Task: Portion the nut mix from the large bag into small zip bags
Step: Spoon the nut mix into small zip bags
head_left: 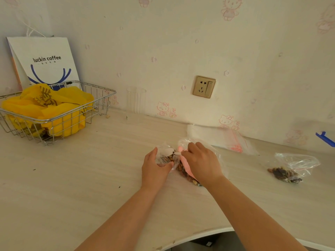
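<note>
Nut mix (pixel 186 173) sits in a clear large bag (pixel 199 147) near the middle of the counter (pixel 90 178), toward its back edge. Right hand (pixel 201 162) lies on this bag, fingers curled and pinching the plastic at its mouth. Left hand (pixel 155 165) grips a small zip bag (pixel 164 156) just beside it, fingers curled under; some nuts show inside. Mouths of the two bags meet between the hands. Behind, by the wall, a stack of empty zip bags (pixel 226 140) lies flat. Toward the right edge rests a filled small bag (pixel 291 169). Back left corner holds a wire basket (pixel 101 98) with a yellow plastic bag (pixel 54 109), a paper bag (pixel 45 58) standing behind it.
</note>
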